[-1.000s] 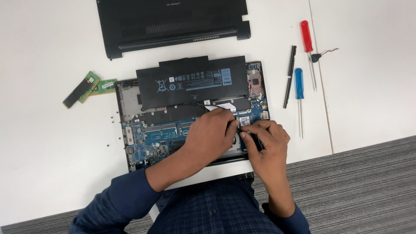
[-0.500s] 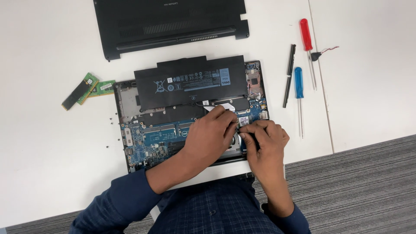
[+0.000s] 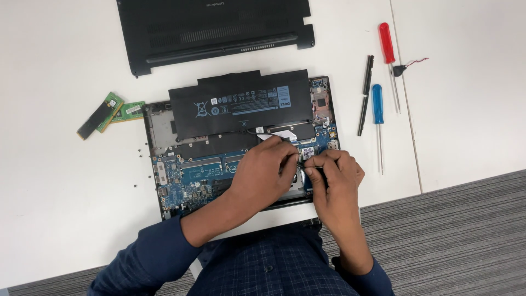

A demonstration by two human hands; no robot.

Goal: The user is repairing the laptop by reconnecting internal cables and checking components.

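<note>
Now almost unmoved against a moment earlier, left hand [image 3: 263,172] and right hand [image 3: 334,178] pinching together a small part, too hidden to name, on open laptop [image 3: 181,186] at frame centre, below black battery [image 3: 241,104], so work continuing.

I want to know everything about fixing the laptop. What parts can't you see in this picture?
Head view, the only one:
- What the fingers pinch: the left hand and right hand cover that spot on the laptop.
- The board under the battery.
- The loose screws on the table: too small to tell their type.
- The black cover: its far side is cut off by the top edge.
</note>
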